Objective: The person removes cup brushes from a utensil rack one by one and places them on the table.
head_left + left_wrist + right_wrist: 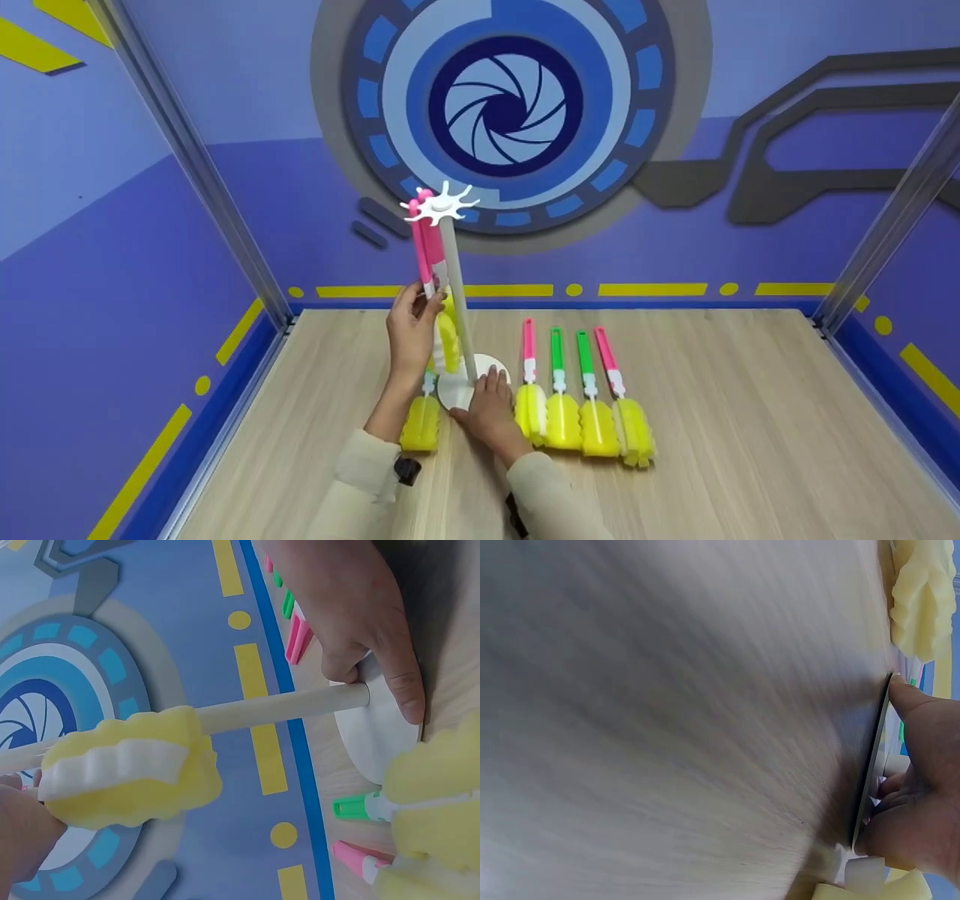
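Note:
My left hand (412,330) pinches a bottle brush with a pink handle (421,251) and a yellow-and-white sponge head (131,769), upright beside the pole (459,300) of a white stand. Its handle top is at the hooked crown (442,206). A second pink handle (435,244) stands close behind, its lower part mostly hidden by the hand and the held brush. Down at the round white base (452,394), my right hand (493,412) presses on the plate near the pole's foot, the thumb at the plate's edge.
Right of the base, several brushes with pink or green handles and yellow sponge heads (564,421) lie in a row on the wooden table (750,420). Another yellow-headed brush (420,426) lies by my left forearm. Patterned blue-purple panels (247,210) enclose the table.

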The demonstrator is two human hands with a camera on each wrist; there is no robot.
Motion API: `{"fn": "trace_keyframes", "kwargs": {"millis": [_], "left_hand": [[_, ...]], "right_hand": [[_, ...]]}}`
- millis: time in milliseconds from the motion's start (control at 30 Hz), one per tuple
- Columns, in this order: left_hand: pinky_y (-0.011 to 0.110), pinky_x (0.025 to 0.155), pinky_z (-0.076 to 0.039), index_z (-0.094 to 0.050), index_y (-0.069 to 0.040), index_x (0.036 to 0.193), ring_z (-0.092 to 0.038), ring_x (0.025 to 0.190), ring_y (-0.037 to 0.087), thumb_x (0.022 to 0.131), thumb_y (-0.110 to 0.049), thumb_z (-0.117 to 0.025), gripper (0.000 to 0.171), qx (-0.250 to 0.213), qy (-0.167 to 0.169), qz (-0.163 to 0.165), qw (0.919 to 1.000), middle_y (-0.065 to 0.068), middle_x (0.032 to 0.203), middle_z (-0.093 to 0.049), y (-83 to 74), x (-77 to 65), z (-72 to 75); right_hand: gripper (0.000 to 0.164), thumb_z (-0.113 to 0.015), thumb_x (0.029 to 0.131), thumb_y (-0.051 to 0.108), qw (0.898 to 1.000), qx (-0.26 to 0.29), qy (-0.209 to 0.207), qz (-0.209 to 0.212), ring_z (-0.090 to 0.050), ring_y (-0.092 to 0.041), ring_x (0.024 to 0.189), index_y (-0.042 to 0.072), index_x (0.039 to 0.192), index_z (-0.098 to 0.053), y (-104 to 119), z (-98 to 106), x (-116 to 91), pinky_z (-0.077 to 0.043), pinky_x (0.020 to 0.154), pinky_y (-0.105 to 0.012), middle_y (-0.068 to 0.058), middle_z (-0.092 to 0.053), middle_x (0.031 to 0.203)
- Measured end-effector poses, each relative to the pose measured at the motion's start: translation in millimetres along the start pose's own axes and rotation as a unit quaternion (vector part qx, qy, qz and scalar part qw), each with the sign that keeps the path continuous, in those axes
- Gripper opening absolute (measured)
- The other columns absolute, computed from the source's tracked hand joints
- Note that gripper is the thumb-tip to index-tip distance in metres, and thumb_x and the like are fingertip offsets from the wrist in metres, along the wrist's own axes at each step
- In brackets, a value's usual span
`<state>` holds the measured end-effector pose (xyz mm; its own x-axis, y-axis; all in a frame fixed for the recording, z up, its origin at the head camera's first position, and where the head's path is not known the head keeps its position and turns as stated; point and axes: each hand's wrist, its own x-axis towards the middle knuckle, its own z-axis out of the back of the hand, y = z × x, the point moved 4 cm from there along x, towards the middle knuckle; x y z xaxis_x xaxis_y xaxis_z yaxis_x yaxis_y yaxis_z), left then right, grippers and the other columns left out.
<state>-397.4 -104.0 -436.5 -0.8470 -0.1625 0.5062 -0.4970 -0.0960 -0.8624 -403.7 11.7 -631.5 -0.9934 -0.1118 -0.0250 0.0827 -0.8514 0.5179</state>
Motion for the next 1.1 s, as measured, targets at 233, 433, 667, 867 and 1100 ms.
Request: {"fn": "trace_keyframes", "kwargs": {"millis": [233, 433, 667, 867, 1100], "left_hand": [[0.034, 0.08, -0.058, -0.065, 0.013, 0.12, -0.064, 0.095, 0.045, 0.1, 0.003, -0.059, 0.023, 0.022, -0.015, -0.035, 0.9991, 0.024, 0.103, -0.062, -16.7, -9.2, 3.3], [0.028, 0.073, -0.056, -0.065, 0.015, 0.117, -0.061, 0.089, 0.048, 0.1, 0.005, -0.057, 0.021, 0.022, -0.018, -0.064, 0.9975, 0.025, 0.099, -0.061, -15.7, -12.4, 1.9], [0.028, 0.073, -0.056, -0.065, 0.015, 0.118, -0.061, 0.088, 0.044, 0.1, 0.004, -0.057, 0.022, 0.016, -0.023, -0.053, 0.9982, 0.025, 0.099, -0.06, -19.0, -17.6, 1.2], [0.029, 0.074, -0.055, -0.065, 0.014, 0.118, -0.061, 0.089, 0.044, 0.102, 0.002, -0.056, 0.022, 0.027, -0.017, -0.052, 0.9982, 0.026, 0.101, -0.06, -20.3, -17.9, 0.3], [0.048, 0.089, -0.054, -0.062, 0.013, 0.126, -0.063, 0.103, 0.044, 0.105, -0.001, -0.049, 0.028, 0.025, -0.002, -0.026, 0.9993, 0.03, 0.112, -0.063, -21.2, -21.3, 0.2]], "right_hand": [[0.091, -0.074, 0.092, 0.045, 1.0, -0.004, -0.003, 0.002, -0.018, -0.048, 0.15, -0.015, 0.147, -0.035, -0.5, 1.8, -0.4, -0.021, 0.121, -0.054, -0.035, -0.024, 0.159], [0.091, -0.074, 0.091, 0.046, 1.0, -0.011, -0.006, 0.002, -0.021, -0.048, 0.149, -0.015, 0.147, -0.036, 0.4, 2.6, -1.5, -0.022, 0.121, -0.054, -0.035, -0.026, 0.158], [0.09, -0.074, 0.092, 0.044, 1.0, -0.01, -0.002, 0.0, -0.02, -0.048, 0.15, -0.015, 0.147, -0.035, 0.7, 4.1, -2.0, -0.021, 0.121, -0.054, -0.035, -0.025, 0.159], [0.09, -0.073, 0.092, 0.045, 1.0, -0.018, -0.012, 0.009, -0.021, -0.049, 0.149, -0.016, 0.146, -0.036, 1.1, 6.6, -1.8, -0.022, 0.12, -0.055, -0.036, -0.026, 0.157], [0.089, -0.075, 0.091, 0.044, 1.0, -0.013, -0.022, 0.016, -0.022, -0.05, 0.148, -0.015, 0.145, -0.038, 2.8, 3.6, -3.5, -0.023, 0.12, -0.056, -0.036, -0.028, 0.157]]}}
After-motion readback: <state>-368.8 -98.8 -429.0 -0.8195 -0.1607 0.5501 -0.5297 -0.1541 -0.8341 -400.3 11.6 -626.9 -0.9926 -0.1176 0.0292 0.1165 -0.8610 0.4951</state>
